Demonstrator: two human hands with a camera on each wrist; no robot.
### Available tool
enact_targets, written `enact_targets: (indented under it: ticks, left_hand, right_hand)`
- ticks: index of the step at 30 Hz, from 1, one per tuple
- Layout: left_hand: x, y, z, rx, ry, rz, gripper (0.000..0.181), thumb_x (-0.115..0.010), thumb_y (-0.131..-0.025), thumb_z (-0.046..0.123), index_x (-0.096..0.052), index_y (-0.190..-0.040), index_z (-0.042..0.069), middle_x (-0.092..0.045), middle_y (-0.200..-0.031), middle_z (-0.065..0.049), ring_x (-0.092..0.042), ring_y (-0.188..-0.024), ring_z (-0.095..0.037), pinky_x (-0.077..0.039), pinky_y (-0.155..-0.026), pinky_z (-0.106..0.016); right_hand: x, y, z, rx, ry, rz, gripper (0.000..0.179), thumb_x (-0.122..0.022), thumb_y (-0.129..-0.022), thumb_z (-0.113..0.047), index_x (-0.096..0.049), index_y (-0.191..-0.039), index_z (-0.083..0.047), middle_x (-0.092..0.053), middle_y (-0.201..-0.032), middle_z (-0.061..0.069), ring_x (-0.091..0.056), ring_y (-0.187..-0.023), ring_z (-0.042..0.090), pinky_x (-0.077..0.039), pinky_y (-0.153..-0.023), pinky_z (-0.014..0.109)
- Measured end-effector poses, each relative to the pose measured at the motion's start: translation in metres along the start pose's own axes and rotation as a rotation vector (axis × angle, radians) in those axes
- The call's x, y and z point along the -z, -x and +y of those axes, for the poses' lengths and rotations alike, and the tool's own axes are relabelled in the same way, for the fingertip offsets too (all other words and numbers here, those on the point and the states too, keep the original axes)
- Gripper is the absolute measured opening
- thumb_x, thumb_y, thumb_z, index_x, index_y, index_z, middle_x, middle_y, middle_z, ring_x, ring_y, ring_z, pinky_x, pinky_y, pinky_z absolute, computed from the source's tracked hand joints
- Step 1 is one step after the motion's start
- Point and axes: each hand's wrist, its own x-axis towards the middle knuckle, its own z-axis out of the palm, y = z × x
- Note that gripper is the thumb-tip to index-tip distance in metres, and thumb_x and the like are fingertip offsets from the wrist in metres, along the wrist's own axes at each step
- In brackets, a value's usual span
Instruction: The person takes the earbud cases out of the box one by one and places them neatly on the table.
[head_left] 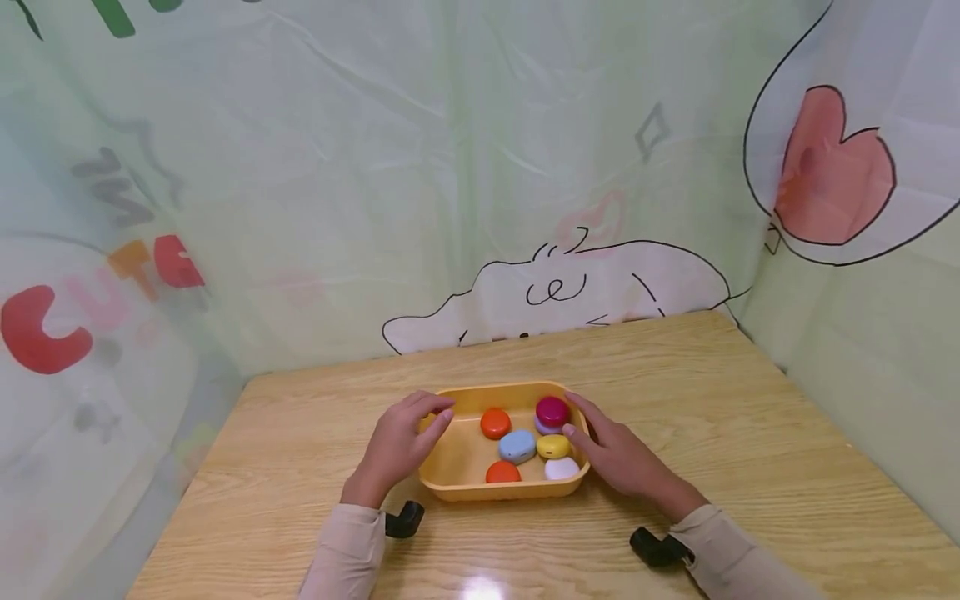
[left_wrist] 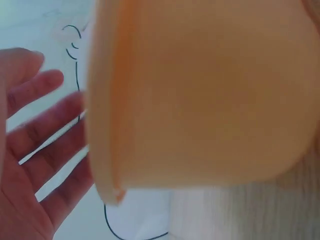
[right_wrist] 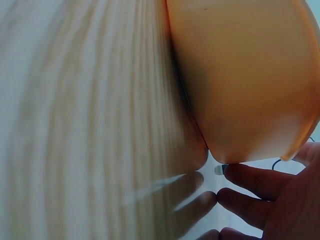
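A yellow-orange plastic tray sits on the table, holding several small rounded pieces. They include an orange-red one, a second orange-red one, a light blue one, a yellow one and a white one. A magenta piece lies on top of a lavender one. My left hand is at the tray's left end, fingers loosely extended and thumb over the rim. At the right end, my right hand has its fingers extended along the side. Whether either hand touches the tray, I cannot tell.
The wood-grain table extends around the tray on every side. Behind it hangs a pale printed curtain with cartoon drawings. Black wrist mounts stick out from the sleeves near the table.
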Motion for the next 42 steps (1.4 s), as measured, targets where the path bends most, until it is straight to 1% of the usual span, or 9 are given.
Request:
enact_targets:
  ticks: [6,11,16,21,24,29,34,36,42]
  left_hand:
    - [-0.004,-0.008,0.003,0.127,0.225,-0.088,0.024,-0.065,-0.100,0.027,-0.074,-0.119,0.016,-0.071,-0.111,0.008,-0.064,-0.098,-0.006,-0.055,-0.087,-0.032]
    - [-0.003,-0.017,0.008,0.232,0.417,-0.229,0.033,-0.059,-0.102,0.039,-0.070,-0.125,0.018,-0.070,-0.117,0.004,-0.065,-0.104,-0.012,-0.052,-0.093,-0.035]
    - [-0.001,-0.028,0.013,0.236,0.575,-0.339,0.037,-0.056,-0.104,0.033,-0.065,-0.130,0.008,-0.070,-0.117,-0.009,-0.066,-0.108,-0.027,-0.052,-0.094,-0.036]
    - [-0.005,-0.038,0.011,0.264,0.634,-0.424,0.038,-0.056,-0.104,0.033,-0.063,-0.132,0.008,-0.069,-0.120,-0.009,-0.067,-0.107,-0.023,-0.053,-0.092,-0.036]
    - [-0.008,-0.043,0.008,0.292,0.654,-0.487,0.041,-0.056,-0.104,0.034,-0.062,-0.133,0.006,-0.066,-0.125,-0.010,-0.065,-0.111,-0.028,-0.053,-0.092,-0.037]
    - [-0.012,-0.050,0.002,0.294,0.615,-0.586,0.040,-0.060,-0.101,0.034,-0.065,-0.130,0.006,-0.067,-0.122,-0.007,-0.063,-0.112,-0.033,-0.052,-0.093,-0.038]
    - [-0.013,-0.057,-0.001,0.244,0.551,-0.712,0.030,-0.067,-0.097,0.026,-0.071,-0.123,0.011,-0.069,-0.119,0.000,-0.062,-0.109,-0.020,-0.049,-0.094,-0.037]
    - [-0.015,-0.059,-0.002,0.214,0.569,-0.774,0.028,-0.068,-0.096,0.019,-0.071,-0.122,0.010,-0.069,-0.120,-0.001,-0.061,-0.111,-0.017,-0.048,-0.095,-0.034]
    - [-0.020,-0.066,0.000,0.142,0.668,-0.957,0.030,-0.065,-0.096,0.004,-0.069,-0.126,0.005,-0.067,-0.126,-0.006,-0.061,-0.119,-0.029,-0.048,-0.098,-0.029]
  right_hand:
    - [-0.002,0.000,0.004,0.001,-0.003,0.000,0.068,-0.046,-0.105,-0.047,-0.024,-0.159,-0.012,-0.033,-0.157,0.023,-0.034,-0.141,0.046,-0.032,-0.108,0.062]
    - [-0.001,0.000,0.005,-0.005,-0.006,0.005,0.066,-0.046,-0.105,-0.046,-0.024,-0.159,-0.013,-0.033,-0.157,0.022,-0.035,-0.140,0.046,-0.032,-0.108,0.062]
    - [0.001,0.000,0.006,-0.003,-0.009,0.000,0.067,-0.046,-0.105,-0.046,-0.024,-0.159,-0.014,-0.033,-0.157,0.023,-0.036,-0.140,0.046,-0.033,-0.107,0.062]
    - [0.003,0.001,0.005,0.009,-0.015,-0.002,0.066,-0.046,-0.105,-0.046,-0.025,-0.159,-0.014,-0.033,-0.157,0.023,-0.036,-0.140,0.047,-0.033,-0.107,0.062]
    - [0.005,0.001,0.005,0.015,-0.017,0.000,0.065,-0.046,-0.106,-0.044,-0.025,-0.159,-0.014,-0.032,-0.157,0.024,-0.035,-0.140,0.047,-0.033,-0.108,0.062]
    - [0.006,0.000,0.007,0.023,-0.024,0.010,0.063,-0.046,-0.106,-0.041,-0.026,-0.159,-0.013,-0.032,-0.158,0.023,-0.034,-0.141,0.046,-0.032,-0.108,0.061]
    - [0.007,0.000,0.007,0.032,-0.038,0.017,0.062,-0.047,-0.107,-0.039,-0.027,-0.159,-0.013,-0.032,-0.158,0.023,-0.035,-0.141,0.045,-0.032,-0.108,0.060]
    - [0.007,0.001,0.007,0.036,-0.044,0.020,0.061,-0.047,-0.106,-0.038,-0.027,-0.159,-0.013,-0.033,-0.157,0.023,-0.035,-0.141,0.045,-0.032,-0.108,0.060]
    - [0.006,0.001,0.009,0.034,-0.045,0.022,0.061,-0.047,-0.106,-0.040,-0.028,-0.158,-0.014,-0.033,-0.157,0.023,-0.035,-0.141,0.046,-0.031,-0.109,0.062]
